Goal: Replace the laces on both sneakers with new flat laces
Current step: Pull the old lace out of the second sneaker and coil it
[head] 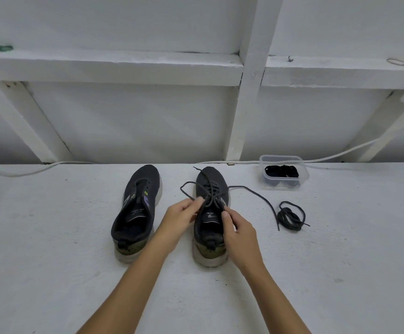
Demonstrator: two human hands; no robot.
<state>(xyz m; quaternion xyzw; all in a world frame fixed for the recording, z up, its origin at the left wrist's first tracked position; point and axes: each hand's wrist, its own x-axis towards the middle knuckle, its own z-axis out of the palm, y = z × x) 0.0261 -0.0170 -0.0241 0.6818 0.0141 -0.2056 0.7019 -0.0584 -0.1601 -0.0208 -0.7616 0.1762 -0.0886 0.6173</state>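
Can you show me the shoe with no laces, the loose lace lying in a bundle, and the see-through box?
Shoe with no laces (137,208): head view, on its open inside.
Bundled lace (291,216): head view, on the coiled middle.
See-through box (303,171): head view, on its right rim.

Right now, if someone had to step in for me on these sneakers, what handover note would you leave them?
Left hand: pinching the lace beside the top eyelets of the right sneaker.
Right hand: pinching the same lace on the other side.
Left sneaker: no lace in it, eyelets bare.
Coiled lace: lying loose on the table, right of the shoes.
Clear tub: at the back right, dark laces bundled inside.
Done: left sneaker unlaced.
Left: judging by the loose ends, the right sneaker's lace is probably mid-removal; then thread the new flat laces into both.
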